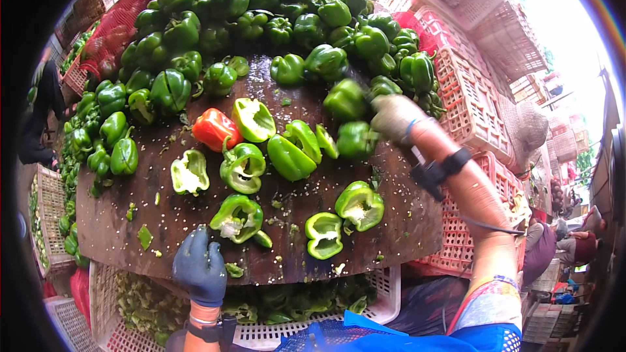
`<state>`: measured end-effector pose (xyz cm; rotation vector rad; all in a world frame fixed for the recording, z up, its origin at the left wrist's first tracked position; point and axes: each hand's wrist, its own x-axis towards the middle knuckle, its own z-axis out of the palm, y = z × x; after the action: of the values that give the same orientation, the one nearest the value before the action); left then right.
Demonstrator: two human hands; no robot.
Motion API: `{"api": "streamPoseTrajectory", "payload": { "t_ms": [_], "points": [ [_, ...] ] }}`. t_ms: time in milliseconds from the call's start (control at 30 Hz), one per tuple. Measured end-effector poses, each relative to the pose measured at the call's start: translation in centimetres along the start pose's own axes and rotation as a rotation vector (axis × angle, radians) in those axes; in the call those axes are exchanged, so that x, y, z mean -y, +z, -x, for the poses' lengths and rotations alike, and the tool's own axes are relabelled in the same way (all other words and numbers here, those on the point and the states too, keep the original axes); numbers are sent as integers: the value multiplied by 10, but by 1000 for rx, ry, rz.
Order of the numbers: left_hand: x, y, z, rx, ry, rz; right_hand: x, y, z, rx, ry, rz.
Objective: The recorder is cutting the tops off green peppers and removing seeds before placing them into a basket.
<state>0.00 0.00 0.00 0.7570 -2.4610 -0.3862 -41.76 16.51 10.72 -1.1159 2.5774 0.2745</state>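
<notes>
My left hand [200, 267], in a dark blue glove, rests at the table's near edge. Its fingers are curled closed, and whatever they may hold is hidden. Just beyond it lies a cut green pepper half [237, 218] with pale core showing. My right hand [394, 118], in a light glove, is stretched to the right side of the table and smeared by motion. Beside its fingertips are a blurred whole green bell pepper [345, 100] and another green pepper [356, 140]; contact is unclear. Between the hands lie a red pepper [216, 129] and several cut green pieces [292, 156].
A large heap of green bell peppers [261, 0] covers the far side of the wooden table [130, 215]. Below the near edge stands a white crate [391, 296] with pepper scraps. Pink crates [456, 94] are stacked at right; other people [574, 241] are beyond.
</notes>
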Motion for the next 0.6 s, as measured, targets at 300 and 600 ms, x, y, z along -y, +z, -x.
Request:
{"api": "streamPoseTrajectory", "payload": {
  "t_ms": [300, 600],
  "points": [
    [-9, 1, -6, -54, 18, 38, 32, -10, 23, -145, 161, 70],
    [-3, -7, -4, -30, -22, 45, 72, -50, -23, -534, -24, -190]
  ]
}}
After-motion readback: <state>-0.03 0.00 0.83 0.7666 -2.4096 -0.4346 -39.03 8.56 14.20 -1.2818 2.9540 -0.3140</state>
